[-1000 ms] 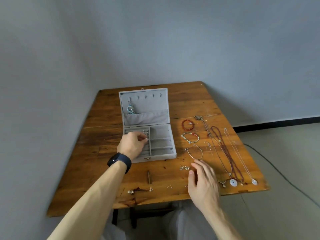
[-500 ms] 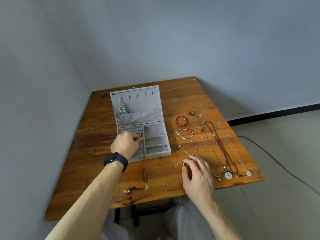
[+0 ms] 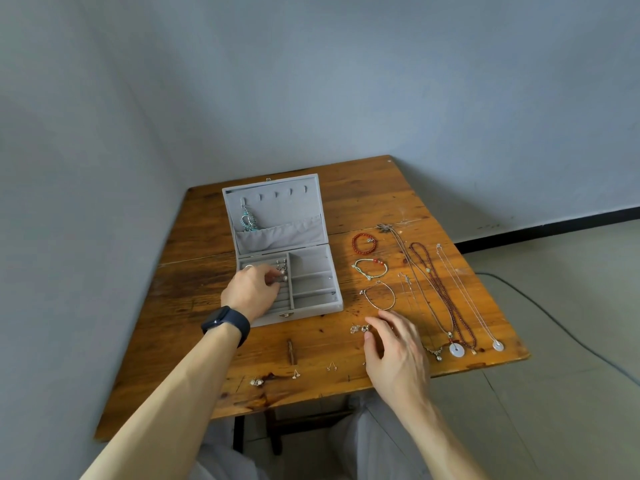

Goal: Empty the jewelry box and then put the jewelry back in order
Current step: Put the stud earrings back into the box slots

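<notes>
The grey jewelry box [image 3: 313,301] stands open on the wooden table [image 3: 194,306], with a turquoise earring [image 3: 248,221] hanging inside its lid. My left hand [image 3: 250,292] reaches into the box's left ring-roll section, fingers curled, and pinches a small silver earring [image 3: 284,278] there. My right hand [image 3: 398,351] rests on the table with relaxed fingers, its fingertips beside a small silver earring cluster [image 3: 360,328]. Right of the box lie a red bead bracelet [image 3: 363,242], a green cord bracelet [image 3: 370,268], a thin chain bracelet [image 3: 379,294] and several long necklaces [image 3: 434,289].
Tiny earrings [image 3: 295,374] and a small silver piece [image 3: 256,382] lie near the table's front edge, beside a dark brown stick [image 3: 291,351]. Two white round pendants [image 3: 456,350] sit near the right front corner. A cable [image 3: 554,313] runs over the floor on the right. Grey walls close in behind and left.
My right hand has slid a little towards the silver earring cluster. My left hand stays in the ring-roll section, its fingers shifting slightly. The view has tilted.
</notes>
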`<state>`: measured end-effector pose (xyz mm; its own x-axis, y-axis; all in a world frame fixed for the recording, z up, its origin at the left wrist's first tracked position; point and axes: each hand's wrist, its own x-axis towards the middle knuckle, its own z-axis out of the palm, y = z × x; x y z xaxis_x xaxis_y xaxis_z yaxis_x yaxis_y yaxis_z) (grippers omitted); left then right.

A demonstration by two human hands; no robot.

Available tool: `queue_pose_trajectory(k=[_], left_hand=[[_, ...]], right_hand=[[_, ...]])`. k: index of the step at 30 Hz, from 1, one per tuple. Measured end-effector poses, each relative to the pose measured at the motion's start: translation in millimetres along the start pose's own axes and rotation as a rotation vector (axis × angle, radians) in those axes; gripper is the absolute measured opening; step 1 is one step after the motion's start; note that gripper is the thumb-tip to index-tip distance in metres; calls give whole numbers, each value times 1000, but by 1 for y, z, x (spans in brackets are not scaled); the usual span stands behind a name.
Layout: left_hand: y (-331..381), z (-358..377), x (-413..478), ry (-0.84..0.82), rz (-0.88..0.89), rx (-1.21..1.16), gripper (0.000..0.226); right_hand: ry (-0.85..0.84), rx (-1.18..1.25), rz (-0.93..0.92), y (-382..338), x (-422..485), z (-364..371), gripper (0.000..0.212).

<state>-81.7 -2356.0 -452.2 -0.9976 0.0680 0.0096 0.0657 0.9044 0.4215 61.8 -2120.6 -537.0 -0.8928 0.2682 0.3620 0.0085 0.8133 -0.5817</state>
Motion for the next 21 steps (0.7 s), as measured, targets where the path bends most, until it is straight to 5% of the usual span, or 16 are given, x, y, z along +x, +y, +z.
queue_pose_trajectory(k=[7,13,21], left_hand=[[10,-4,-7,62,39,31,22],[11,-4,-4,32,42,179,45],[12,-1,1,72,92,241,31]], right_hand=[[-1,-4,-8,2,-1,2,29],[-1,-1,-13,2,-1,0,28],[-11,1,-4,1,-1,0,26]])
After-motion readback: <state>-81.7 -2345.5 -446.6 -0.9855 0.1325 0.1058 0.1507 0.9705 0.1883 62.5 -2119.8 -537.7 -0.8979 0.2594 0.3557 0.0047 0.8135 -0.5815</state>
